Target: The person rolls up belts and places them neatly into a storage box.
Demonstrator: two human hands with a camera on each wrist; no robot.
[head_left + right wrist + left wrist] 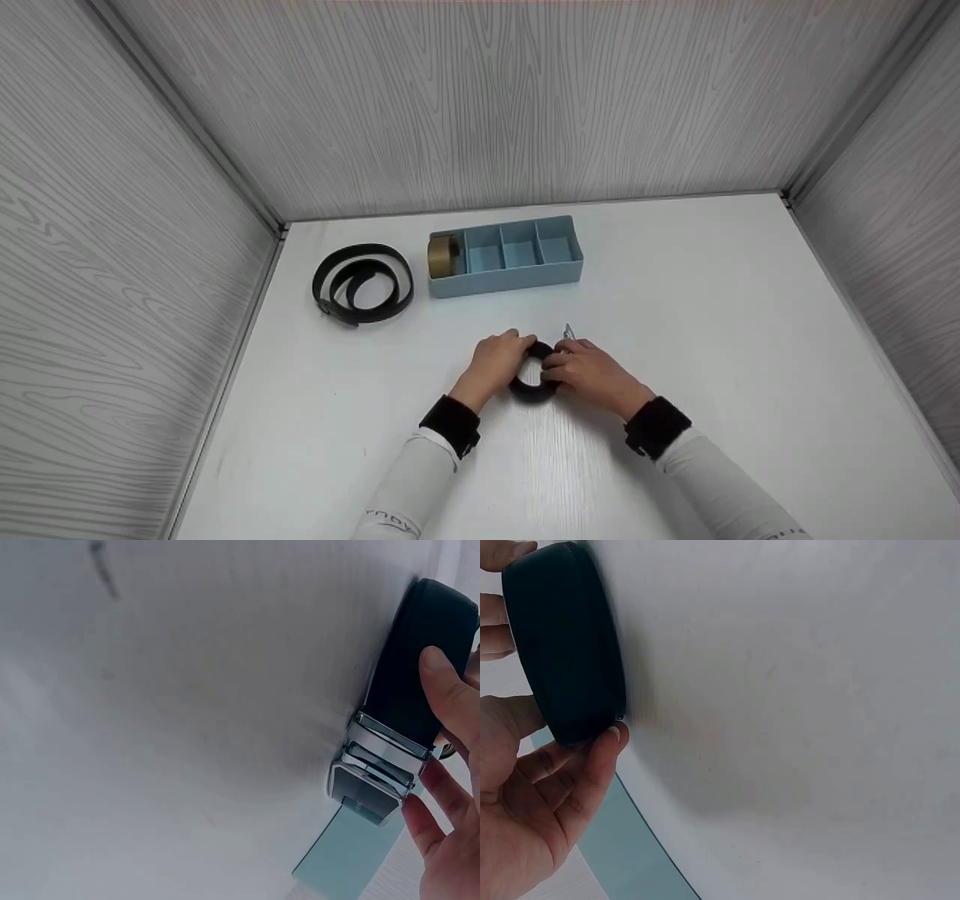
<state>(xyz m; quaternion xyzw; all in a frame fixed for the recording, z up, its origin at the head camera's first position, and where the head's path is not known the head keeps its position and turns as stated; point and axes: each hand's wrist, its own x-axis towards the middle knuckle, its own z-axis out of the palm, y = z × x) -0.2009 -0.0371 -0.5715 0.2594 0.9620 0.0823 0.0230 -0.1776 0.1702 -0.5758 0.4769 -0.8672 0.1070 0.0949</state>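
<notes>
A black belt (532,394), coiled into a tight ring, stands on edge on the white table between the two hands. My left hand (495,362) holds the coil's far left side; in the left wrist view its thumb and fingertips pinch the dark band (566,645). On the coil's right side, my right hand (594,373) grips the band, its thumb lying along the outer face. A silver buckle (382,754) shows beside the right fingers in the right wrist view and points away from the body.
Behind the hands is a blue divided tray (510,280) with a brown ring-shaped roll (441,259) in its leftmost compartment. Another black belt (379,311), loosely coiled, lies left of the tray. Wood-grain panels (480,105) border the table at the back and both sides.
</notes>
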